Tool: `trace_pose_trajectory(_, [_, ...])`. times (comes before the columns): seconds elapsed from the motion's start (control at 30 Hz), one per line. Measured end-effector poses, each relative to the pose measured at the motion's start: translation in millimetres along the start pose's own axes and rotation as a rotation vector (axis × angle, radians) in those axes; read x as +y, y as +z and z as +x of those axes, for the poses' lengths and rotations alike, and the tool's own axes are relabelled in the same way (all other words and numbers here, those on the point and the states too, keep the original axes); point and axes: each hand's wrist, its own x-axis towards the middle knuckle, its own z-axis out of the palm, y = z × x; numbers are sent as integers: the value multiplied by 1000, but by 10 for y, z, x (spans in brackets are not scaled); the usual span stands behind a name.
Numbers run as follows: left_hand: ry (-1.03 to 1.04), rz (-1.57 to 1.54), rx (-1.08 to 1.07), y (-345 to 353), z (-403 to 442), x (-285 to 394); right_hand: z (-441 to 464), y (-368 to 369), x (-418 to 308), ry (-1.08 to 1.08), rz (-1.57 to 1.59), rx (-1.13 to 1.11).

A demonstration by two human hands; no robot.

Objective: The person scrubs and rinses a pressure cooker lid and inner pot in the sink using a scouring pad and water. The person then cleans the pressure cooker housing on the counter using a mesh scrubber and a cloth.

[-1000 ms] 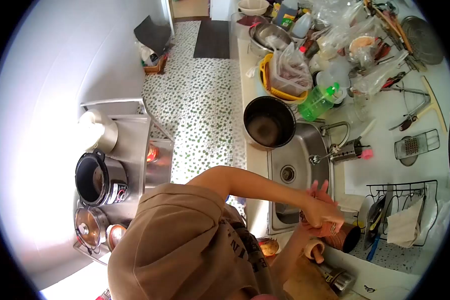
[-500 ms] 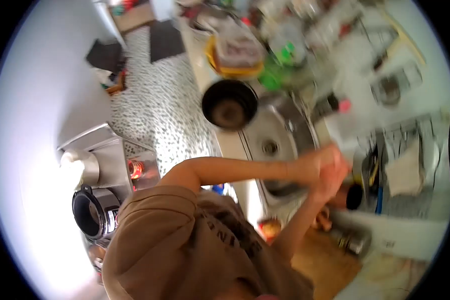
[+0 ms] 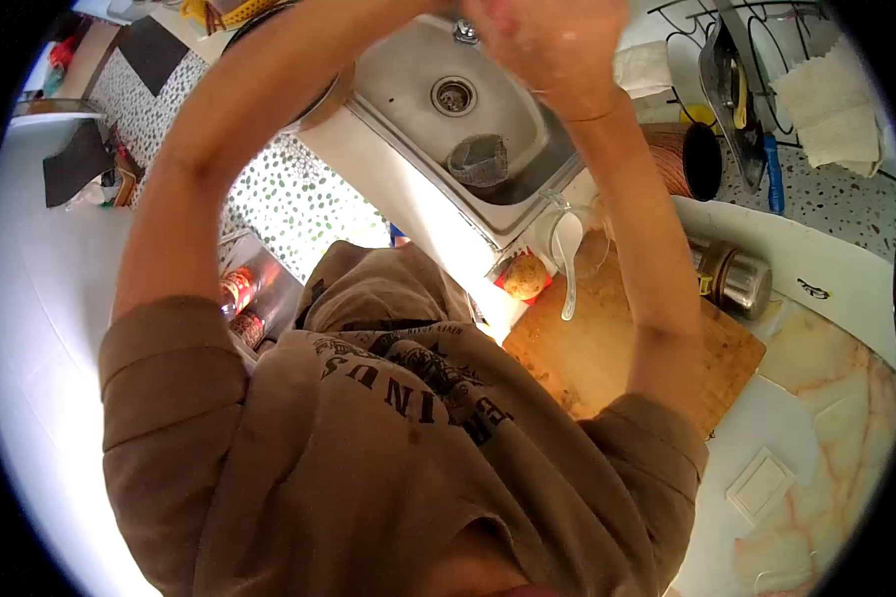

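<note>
My right hand [image 3: 567,60] is at the top edge of the view, above the sink's far right side, looking rounded and closed. My left hand [image 3: 490,14] meets it there, mostly cut off by the frame, and its fingers cannot be made out. Whether anything is between the hands is hidden. Below them lies the steel sink [image 3: 398,75] with a round drain [image 3: 454,96] and a dark grey mesh piece [image 3: 478,160] in its near corner. The base of a tap [image 3: 465,31] shows beside my hands.
Right of the sink, a white spoon [image 3: 568,244] rests on a glass cup [image 3: 548,227] by a potato [image 3: 525,276]. A wooden cutting board [image 3: 567,358] lies beneath my right forearm. Beyond are a steel flask [image 3: 745,284], a wire rack [image 3: 702,25], a blue-handled tool [image 3: 774,174] and a cloth [image 3: 831,104].
The view has shifted and sharpened. My hands, pressed together above the sink's right edge before, now appear at the top of the frame, still together. The dark mesh piece in the sink now shows.
</note>
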Motion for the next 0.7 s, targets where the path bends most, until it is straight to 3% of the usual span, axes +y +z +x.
trace_pose_trajectory(0.1, [-118, 288, 27, -290, -336, -74, -101, 26, 9, -206, 79, -34])
trace_pose_trajectory(0.23, [-254, 481, 66, -601, -768, -82, -220, 100, -143, -191, 56, -109])
trace_pose_trajectory(0.3, [-303, 538, 79, -696, -920, -86, -119, -42, -173, -260, -17, -366])
trace_pose_trajectory(0.4, [-361, 582, 92, -790, -1094, -121, -255, 20, -89, -325, -60, -487])
trace_pose_trajectory(0.53, [-388, 632, 115, -863, -1211, -114, -412, 217, 17, -333, -8, -268])
trace_pose_trajectory(0.6, [-391, 644, 108, -779, -1169, -142, -424, 162, -3, -374, -141, -535])
trace_pose_trajectory(0.7, [-385, 655, 85, -688, -1050, -181, -572, 269, 24, -388, -194, -708])
